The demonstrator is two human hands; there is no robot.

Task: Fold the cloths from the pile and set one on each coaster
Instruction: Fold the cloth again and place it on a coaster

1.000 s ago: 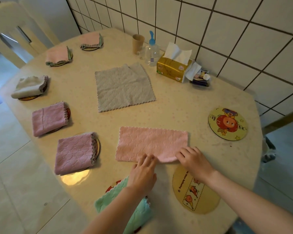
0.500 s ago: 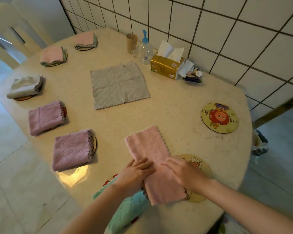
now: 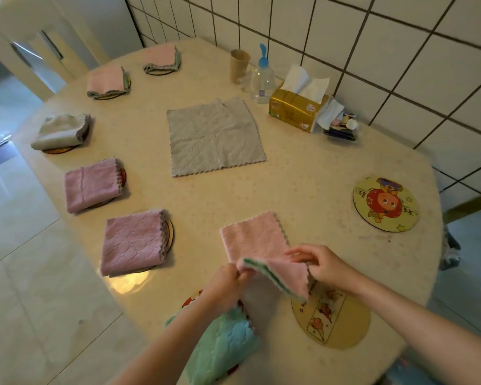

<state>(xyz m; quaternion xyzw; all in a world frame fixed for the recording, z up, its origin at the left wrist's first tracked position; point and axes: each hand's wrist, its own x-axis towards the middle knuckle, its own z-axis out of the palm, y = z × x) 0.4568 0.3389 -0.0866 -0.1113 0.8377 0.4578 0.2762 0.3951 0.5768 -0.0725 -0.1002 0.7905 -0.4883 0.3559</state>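
While the near end of a pink cloth [image 3: 257, 243] is lifted off the worktop [image 3: 303, 176], both hands pinch its nearest edge: the left hand [image 3: 228, 282] grips one corner, the right hand [image 3: 324, 266] the other, fingers curled on the fabric. The far half lies flat at about 6 o'clock on the worktop, just beyond a bare coaster [image 3: 342, 326] at 5 o'clock. A second bare coaster [image 3: 385, 204] sits at 3 o'clock. A grey cloth [image 3: 214, 136] lies unfolded at the centre. Folded cloths already cover coasters from 7 round to 11 o'clock, including a mauve one [image 3: 134, 241] at 8 o'clock. The second fold appears under way; next, the raised edge would need carrying forward onto the far edge, corners matched, before the cloth goes to the near coaster.
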